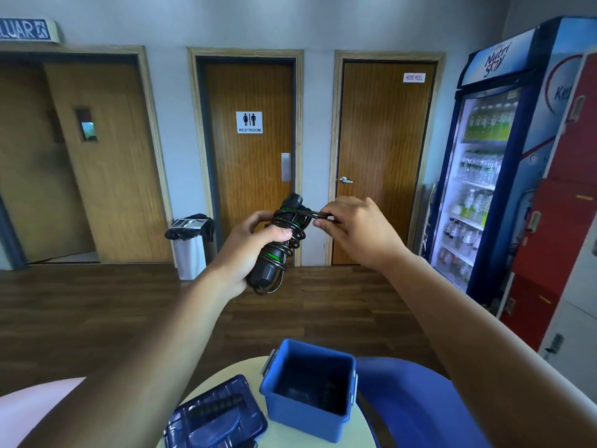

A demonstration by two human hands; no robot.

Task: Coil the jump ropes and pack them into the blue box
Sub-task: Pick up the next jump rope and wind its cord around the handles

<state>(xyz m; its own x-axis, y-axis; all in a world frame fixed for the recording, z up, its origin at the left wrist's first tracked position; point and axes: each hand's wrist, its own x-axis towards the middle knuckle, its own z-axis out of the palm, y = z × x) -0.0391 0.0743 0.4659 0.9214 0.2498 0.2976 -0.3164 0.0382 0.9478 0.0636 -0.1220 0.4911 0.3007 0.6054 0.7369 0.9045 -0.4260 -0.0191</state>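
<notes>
Jump rope (286, 240), black with green bands, was up in mid-air, well apart from the blue box (307, 412) on the counter (245, 367). The left grip (255, 250) clasped its cord-wrapped handles and the right grip (352, 227) pinched a cord loop. Behind, a door sign (249, 122) read "RESTROOM", a second sign (414, 77) "HOSE REEL", and the fridge (497, 59) "Nutri Soy".

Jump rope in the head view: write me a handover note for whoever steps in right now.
Left hand grips the jump rope by its handles, cord wound round them.
Right hand pinches the loose cord loop beside the bundle.
Blue box stands open on the round table, lid lying left of it; its dark contents are unclear.
Done: rope mostly coiled.
Left: secure the end, probably, then pack it into the box.
</notes>
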